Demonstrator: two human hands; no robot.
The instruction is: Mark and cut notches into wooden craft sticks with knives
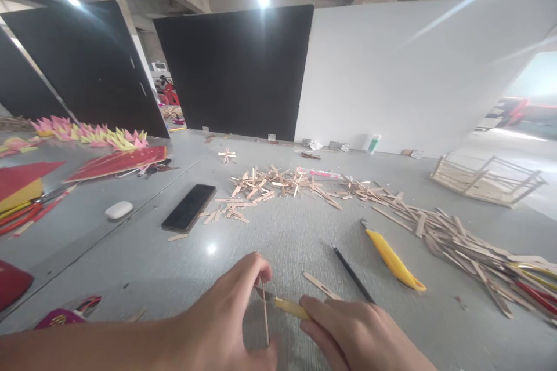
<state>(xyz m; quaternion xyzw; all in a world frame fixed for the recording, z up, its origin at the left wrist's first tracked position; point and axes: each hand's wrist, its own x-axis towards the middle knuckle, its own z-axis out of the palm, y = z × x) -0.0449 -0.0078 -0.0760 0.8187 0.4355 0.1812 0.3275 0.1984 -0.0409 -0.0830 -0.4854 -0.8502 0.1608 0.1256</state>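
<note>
My left hand [228,316] is closed on a thin wooden stick [266,319], held on edge between the curled fingers and the thumb. A small knife with a yellow handle [289,307] is in my right hand [354,327], its fingers closed round the handle. The knife's short blade reaches the stick near its upper end; whether it cuts into the wood I cannot tell. Just beyond my right hand lie a loose wooden stick [321,285] and a black pen-like tool [352,275]. Farther right rests a yellow box cutter [391,258].
Cut stick pieces [261,182] lie mid-table, and a pile of longer sticks [461,243] spreads right. A phone [189,207] and a white oval case [119,210] lie left. A stick frame [487,182] stands far right. Black [235,69] and white panels [404,75] close off the back.
</note>
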